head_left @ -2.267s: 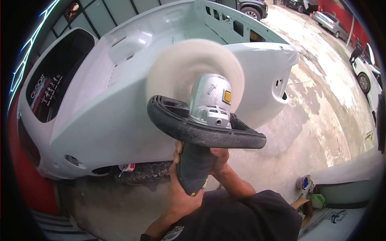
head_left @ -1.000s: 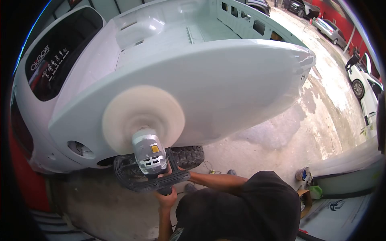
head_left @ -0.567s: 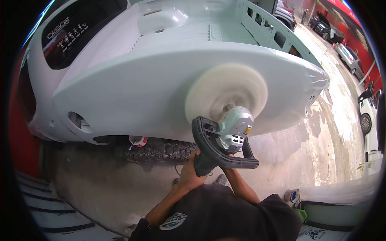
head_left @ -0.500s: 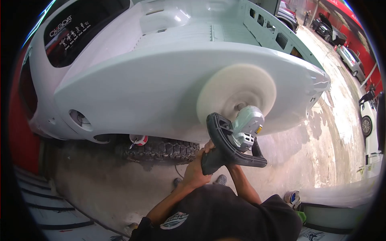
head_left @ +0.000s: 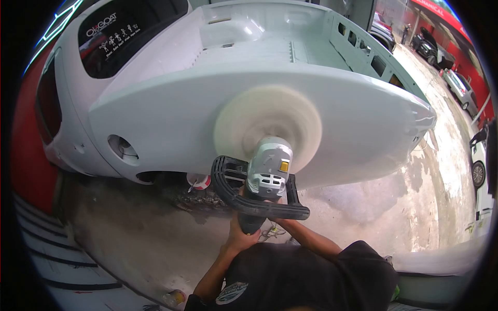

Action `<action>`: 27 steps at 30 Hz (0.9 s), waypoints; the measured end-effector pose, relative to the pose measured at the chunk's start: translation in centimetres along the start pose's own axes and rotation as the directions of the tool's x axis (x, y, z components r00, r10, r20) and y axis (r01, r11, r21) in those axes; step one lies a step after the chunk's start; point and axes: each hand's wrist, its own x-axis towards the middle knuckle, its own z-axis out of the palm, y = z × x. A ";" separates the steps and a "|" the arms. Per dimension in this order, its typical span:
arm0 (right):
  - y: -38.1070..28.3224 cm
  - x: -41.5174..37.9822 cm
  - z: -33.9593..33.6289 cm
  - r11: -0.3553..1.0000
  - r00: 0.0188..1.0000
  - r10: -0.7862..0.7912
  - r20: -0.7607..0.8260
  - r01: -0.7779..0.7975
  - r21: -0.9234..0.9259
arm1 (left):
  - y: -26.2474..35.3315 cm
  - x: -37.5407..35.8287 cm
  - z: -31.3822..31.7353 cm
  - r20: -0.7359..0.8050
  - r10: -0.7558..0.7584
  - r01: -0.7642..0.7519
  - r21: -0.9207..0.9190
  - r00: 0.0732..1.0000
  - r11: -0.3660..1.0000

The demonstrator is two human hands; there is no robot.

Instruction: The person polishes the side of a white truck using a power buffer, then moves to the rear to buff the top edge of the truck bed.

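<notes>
A polisher (head_left: 270,166) with a grey-silver head and a black loop handle is held up in front of me. Its round cream pad (head_left: 301,114), blurred by spinning, lies against the white side panel (head_left: 171,114) of a pickup bed. My left hand (head_left: 241,236) is wrapped round the black rear grip. Close by, my right hand (head_left: 279,220) also grips the polisher from the right; the loop handle and tool body hide most of its fingers.
A round filler opening (head_left: 123,149) sits in the panel at left. Below the panel stand a tyre (head_left: 205,201) and a red-and-white tub (head_left: 198,181). A cable (head_left: 272,233) hangs near my hands. Parked cars (head_left: 459,88) line the right side.
The polisher and both hands have moved left along the panel, and the tool now points more straight ahead. The pad still spins. My view has shifted slightly.
</notes>
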 end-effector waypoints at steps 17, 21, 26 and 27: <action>3.6 7.1 7.6 0.981 0.981 0.157 0.111 -0.142 -0.136 | -4.7 -1.9 -6.3 -0.249 -0.003 0.054 0.198 0.968 0.979; -0.4 2.9 2.0 0.996 0.997 0.033 0.069 -0.028 -0.081 | 2.0 2.0 -2.3 -0.077 0.049 -0.048 0.022 0.996 0.999; -6.0 -1.1 -3.1 0.979 0.978 -0.201 0.063 0.197 0.056 | 6.0 4.3 2.9 0.119 -0.079 0.084 -0.034 0.990 0.996; -6.5 -1.5 -3.6 0.964 0.965 -0.254 0.068 0.247 0.098 | 6.8 4.8 3.6 0.150 -0.086 0.090 -0.020 0.985 0.996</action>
